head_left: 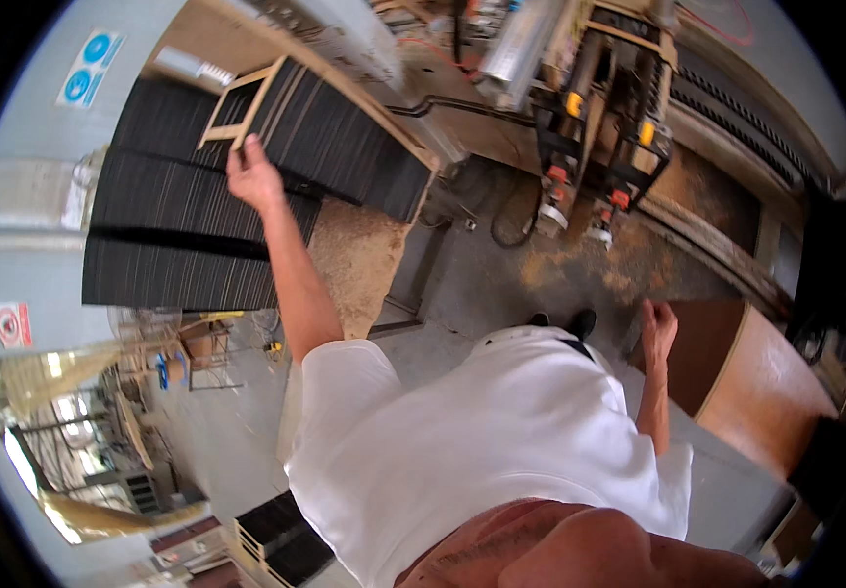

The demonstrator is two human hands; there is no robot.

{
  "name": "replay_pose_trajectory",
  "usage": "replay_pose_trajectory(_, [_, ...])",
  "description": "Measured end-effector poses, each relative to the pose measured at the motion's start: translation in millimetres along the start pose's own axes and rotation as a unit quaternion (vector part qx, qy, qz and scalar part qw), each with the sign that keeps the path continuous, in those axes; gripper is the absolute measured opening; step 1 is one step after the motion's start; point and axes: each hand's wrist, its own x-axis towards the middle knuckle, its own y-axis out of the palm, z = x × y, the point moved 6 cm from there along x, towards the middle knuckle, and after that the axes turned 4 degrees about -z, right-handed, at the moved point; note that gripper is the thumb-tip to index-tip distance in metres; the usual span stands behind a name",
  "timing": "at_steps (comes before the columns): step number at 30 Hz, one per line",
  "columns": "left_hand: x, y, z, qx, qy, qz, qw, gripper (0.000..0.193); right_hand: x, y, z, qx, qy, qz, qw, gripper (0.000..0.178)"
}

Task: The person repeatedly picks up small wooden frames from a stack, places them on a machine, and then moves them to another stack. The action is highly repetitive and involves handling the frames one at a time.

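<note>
Wooden frame (225,131), upper left of the picture, and the left hand (255,176) has it pinched at its near corner, over the stacked dark panels (345,122): handling it at the stack looks like the step in hand, lifting or placing I can't tell, and next calls for a steady grip. It's pale, slim-railed, slanted, dark between the rails; centre right, the right hand (658,333) curls, contents unclear.

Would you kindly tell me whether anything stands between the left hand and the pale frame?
Nothing visible does: the left hand is right at the near corner of the pale frame, apparently touching it.
</note>
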Motion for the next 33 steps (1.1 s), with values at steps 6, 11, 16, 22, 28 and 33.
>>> replay_pose_trajectory(6, [-9, 3, 15, -0.042, -0.055, 0.027, 0.997, 0.048, -43, 61, -23, 0.002, 0.010, 0.097, 0.995, 0.023])
replay_pose_trajectory(11, [-16, -8, 51, -0.262, -0.190, 0.040, 0.945, 0.053, -66, 84, -12, -0.039, -0.017, 0.159, 0.986, 0.026])
replay_pose_trajectory(16, [-66, -32, 47, -0.230, -0.240, -0.001, 0.943, 0.048, -89, 65, -18, -0.076, -0.008, 0.130, 0.989, 0.023])
replay_pose_trajectory(22, [-226, -31, 32, -0.199, -0.241, 0.137, 0.940, 0.031, -116, 43, -48, -0.039, 0.017, 0.096, 0.994, 0.024])
replay_pose_trajectory(28, [-215, -47, -9, -0.081, -0.049, 0.142, 0.985, 0.031, -165, 22, -71, -0.060, 0.021, 0.150, 0.987, 0.026])
replay_pose_trajectory(33, [-47, -66, 12, -0.114, -0.138, 0.134, 0.975, 0.051, -179, 34, -170, 0.014, 0.094, 0.232, 0.968, 0.039])
